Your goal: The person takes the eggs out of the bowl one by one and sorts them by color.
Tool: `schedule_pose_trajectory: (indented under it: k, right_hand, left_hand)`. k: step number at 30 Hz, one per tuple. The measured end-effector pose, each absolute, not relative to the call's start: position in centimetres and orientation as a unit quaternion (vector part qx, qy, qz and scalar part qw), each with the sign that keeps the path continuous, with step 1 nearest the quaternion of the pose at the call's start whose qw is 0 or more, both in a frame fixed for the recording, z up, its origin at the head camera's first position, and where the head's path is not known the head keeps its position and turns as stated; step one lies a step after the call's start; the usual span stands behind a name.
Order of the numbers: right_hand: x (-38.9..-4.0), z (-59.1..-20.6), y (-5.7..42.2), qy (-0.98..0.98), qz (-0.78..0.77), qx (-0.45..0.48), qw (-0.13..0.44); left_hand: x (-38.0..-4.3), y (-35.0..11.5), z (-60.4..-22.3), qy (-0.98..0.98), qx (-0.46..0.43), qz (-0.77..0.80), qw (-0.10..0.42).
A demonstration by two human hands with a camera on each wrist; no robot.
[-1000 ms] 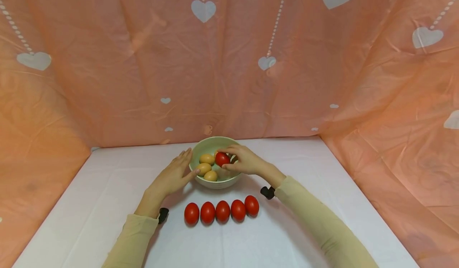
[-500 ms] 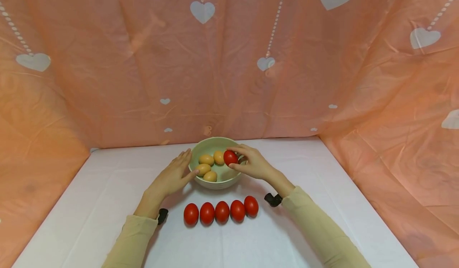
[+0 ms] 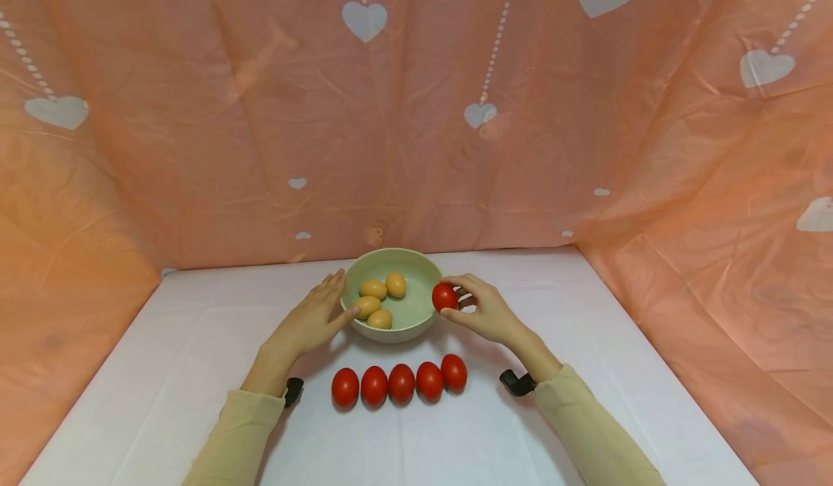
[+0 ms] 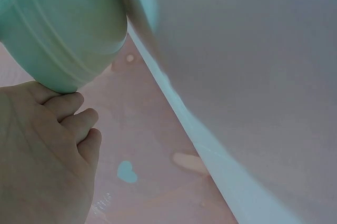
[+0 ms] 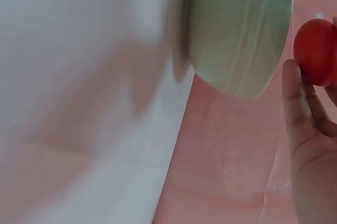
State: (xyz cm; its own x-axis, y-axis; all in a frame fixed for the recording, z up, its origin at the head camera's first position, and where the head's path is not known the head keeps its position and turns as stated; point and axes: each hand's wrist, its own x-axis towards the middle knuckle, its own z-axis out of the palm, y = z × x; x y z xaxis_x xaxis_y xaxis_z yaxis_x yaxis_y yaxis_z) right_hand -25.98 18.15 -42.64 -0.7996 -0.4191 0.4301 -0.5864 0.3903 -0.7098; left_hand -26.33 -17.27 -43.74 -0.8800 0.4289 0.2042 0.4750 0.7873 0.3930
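A pale green bowl (image 3: 421,294) stands near the back of the table, with several light brown eggs (image 3: 395,284) lying in its left half. At the bowl's right rim my right hand (image 3: 484,311) pinches a red egg (image 3: 445,297) between thumb and fingers. The right wrist view shows that red egg (image 5: 315,52) raised beside the bowl's outer wall (image 5: 239,34). My left hand (image 3: 314,321) lies against the bowl's left side, fingers fairly straight and thumb at the rim. In the left wrist view its fingertips meet the bowl's outside (image 4: 63,34).
Several red eggs (image 3: 401,384) stand side by side in a row in front of the bowl, on the white tablecloth (image 3: 403,450). An orange curtain with white hearts (image 3: 416,146) encloses the back and both sides of the table.
My right hand has carried the red egg from over the bowl's middle rightward to its right rim, uncovering a light brown egg. My left hand has stayed at the bowl.
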Motion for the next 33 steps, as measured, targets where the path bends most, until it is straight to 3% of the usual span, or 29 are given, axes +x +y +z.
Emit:
schedule_pose_trajectory:
  k: [9, 25, 33]
  right_hand:
    - [-24.3, -43.2, 20.3, -0.847, 0.443, 0.284, 0.074]
    - [-22.8, -44.1, 22.8, -0.886, 0.374, 0.269, -0.045]
    - [-22.1, -43.8, 23.5, -0.892, 0.348, 0.281, -0.067]
  left_hand:
    - [-26.4, -17.3, -43.8, -0.946, -0.235, -0.218, 0.048]
    - [-26.4, -17.3, -43.9, -0.945, -0.237, -0.221, 0.043]
    - [-26.5, -17.3, -43.9, -0.945, -0.236, -0.221, 0.047]
